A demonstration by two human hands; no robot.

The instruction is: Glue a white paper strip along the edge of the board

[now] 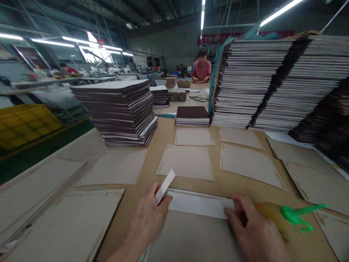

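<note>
A long white strip lies across the far edge of a grey-brown board in front of me. My right hand pinches the strip's right end between thumb and fingers. My left hand is closed around a second, narrow white strip that sticks up past its fingers. The left thumb tip rests at the long strip's left end. Just beyond my right hand sits a rounded yellow-orange object with a bright green piece on it, partly hidden by the hand.
Several boards with streaked edges lie spread over the brown table. Tall stacks of dark-edged white sheets stand at left and right, with a low dark stack between. A person in a red shirt works farther back.
</note>
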